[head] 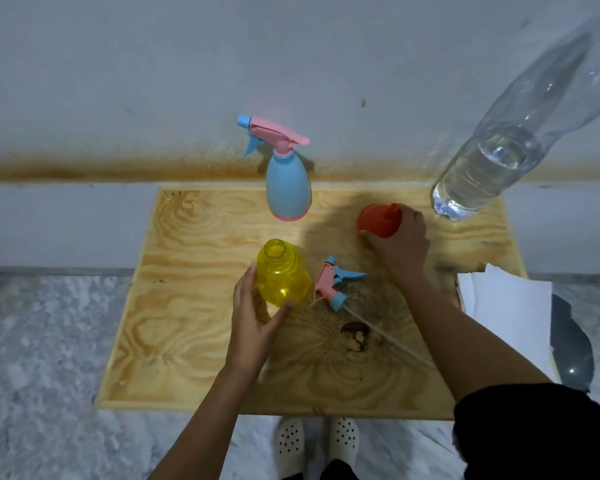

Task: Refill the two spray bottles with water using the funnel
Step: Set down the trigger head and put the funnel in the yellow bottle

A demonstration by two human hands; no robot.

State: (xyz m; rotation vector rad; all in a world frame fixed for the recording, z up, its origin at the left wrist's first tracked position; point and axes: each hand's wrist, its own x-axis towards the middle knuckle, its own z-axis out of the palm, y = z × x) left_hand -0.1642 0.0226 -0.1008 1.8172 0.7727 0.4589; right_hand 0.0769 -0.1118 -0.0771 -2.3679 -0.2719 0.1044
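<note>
A yellow spray bottle [283, 271] stands uncapped near the middle of the plywood table [174, 306]. My left hand [255, 317] cups its lower side. Its pink and blue spray head [335, 282] lies on the table just to its right, tube trailing toward me. My right hand [400, 237] grips the orange funnel [378, 220], which rests upside down on the table, spout up. A blue spray bottle [287, 181] with its pink trigger head on stands at the back. A large clear water bottle [492, 161], partly full, stands at the back right corner.
White paper towels [510, 306] lie over the table's right edge. A dark stain [355, 332] marks the wood near the tube. A wall runs close behind the table. My feet in white clogs [317, 445] stand at the front edge.
</note>
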